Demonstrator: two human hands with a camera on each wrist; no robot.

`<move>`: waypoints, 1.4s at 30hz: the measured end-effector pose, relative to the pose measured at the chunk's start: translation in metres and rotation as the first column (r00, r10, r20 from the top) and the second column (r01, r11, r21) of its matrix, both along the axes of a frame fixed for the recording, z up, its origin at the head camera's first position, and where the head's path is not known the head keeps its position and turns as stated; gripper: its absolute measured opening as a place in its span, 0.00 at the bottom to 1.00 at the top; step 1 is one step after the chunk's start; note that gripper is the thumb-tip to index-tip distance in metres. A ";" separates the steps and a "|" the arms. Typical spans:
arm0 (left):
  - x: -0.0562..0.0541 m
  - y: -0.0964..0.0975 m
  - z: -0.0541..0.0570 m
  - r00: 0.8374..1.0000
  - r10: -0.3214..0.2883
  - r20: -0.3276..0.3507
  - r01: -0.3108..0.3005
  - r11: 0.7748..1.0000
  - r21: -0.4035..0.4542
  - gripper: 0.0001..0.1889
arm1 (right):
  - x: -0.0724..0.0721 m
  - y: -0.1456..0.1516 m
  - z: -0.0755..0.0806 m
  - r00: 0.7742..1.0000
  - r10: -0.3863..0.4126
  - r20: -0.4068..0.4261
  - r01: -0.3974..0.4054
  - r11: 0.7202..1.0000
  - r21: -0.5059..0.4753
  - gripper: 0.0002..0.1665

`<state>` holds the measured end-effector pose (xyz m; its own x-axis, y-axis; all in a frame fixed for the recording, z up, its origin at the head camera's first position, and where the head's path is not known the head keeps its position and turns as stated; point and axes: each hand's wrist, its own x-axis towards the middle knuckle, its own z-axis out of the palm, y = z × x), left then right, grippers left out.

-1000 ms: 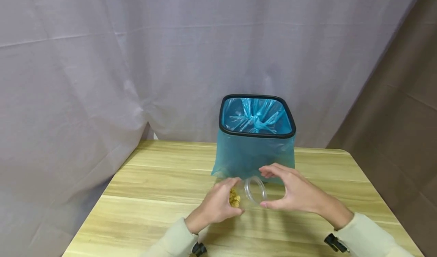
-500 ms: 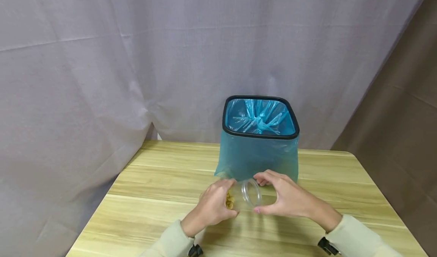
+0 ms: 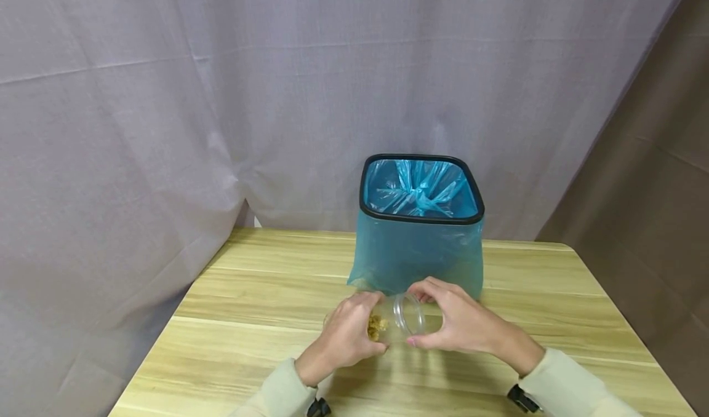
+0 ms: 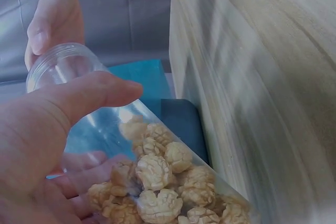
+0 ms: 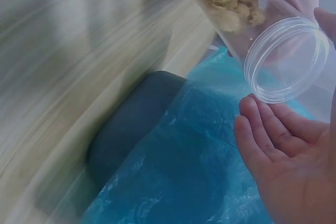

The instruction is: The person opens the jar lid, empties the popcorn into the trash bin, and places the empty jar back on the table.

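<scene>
A clear plastic jar [image 4: 100, 129], tilted on its side and without a lid on its mouth, is gripped by my left hand [image 3: 344, 331]. Tan, knobbly popcorn-like pieces [image 4: 157, 174] lie toward its bottom end. The ridged rim [image 5: 286, 59] of the jar points right, at my right hand [image 3: 462, 321]. That hand's thumb and fingers are spread on either side of the rim, with the fingertips [image 5: 252, 106] right by its edge; whether they touch it I cannot tell.
Behind the hands, a bin with a black rim [image 3: 421, 219] and a blue bag [image 3: 421, 251] stands on the wood-grain table [image 3: 266, 281]. The bag is knotted across inside the bin's mouth. A grey curtain [image 3: 277, 97] hangs behind.
My right hand has moved left and come closer around the jar's rim. The left hand keeps its grip on the jar, which stays nearly in place.
</scene>
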<state>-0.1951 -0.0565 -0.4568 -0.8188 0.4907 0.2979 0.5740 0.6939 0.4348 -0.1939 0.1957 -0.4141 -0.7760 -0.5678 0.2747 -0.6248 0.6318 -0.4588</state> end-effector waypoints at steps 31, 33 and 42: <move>-0.007 -0.016 0.005 0.998 -0.067 -0.001 0.067 0.998 0.020 0.37 | -0.004 -0.009 -0.004 0.999 0.042 -0.032 -0.043 0.999 -0.028 0.32; -0.008 -0.017 0.005 0.997 -0.073 0.003 0.073 0.997 0.023 0.38 | -0.004 -0.009 -0.003 0.998 0.048 -0.036 -0.049 0.998 -0.028 0.33; -0.011 -0.020 0.005 0.989 -0.134 0.065 0.131 0.990 0.052 0.37 | -0.004 -0.010 -0.001 0.993 0.104 -0.053 -0.106 0.994 -0.031 0.33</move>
